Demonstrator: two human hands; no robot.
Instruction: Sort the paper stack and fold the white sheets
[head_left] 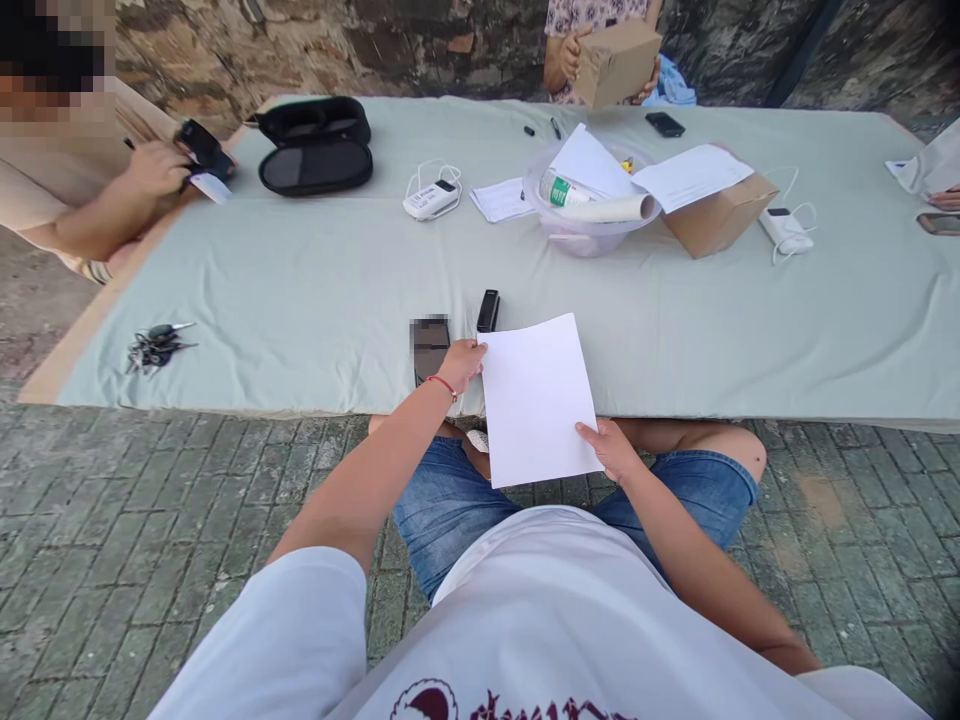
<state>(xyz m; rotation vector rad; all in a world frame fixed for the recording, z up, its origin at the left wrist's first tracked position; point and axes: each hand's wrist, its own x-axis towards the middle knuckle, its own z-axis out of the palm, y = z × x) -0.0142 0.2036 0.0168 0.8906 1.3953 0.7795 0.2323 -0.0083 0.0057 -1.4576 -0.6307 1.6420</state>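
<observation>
A blank white sheet of paper (536, 405) is held over my lap and the table's front edge, with its far end above the cloth. My left hand (463, 364), a red bracelet at its wrist, pinches the sheet's far left corner. On the near right edge my right hand (609, 448) grips the paper, thumb on top and fingers underneath. A black stapler (488, 310) lies just beyond the sheet's far left corner. Beside my left hand is a dark smartphone (430, 345), lying flat and partly covered by that hand.
Keys (156, 347) lie at the left on the cloth-covered table (300, 290). Farther back are an open black case (315, 150), a white power bank (433, 199), a plastic basin (589, 238) of papers and a cardboard box (716, 215). People sit at the left, far and right sides.
</observation>
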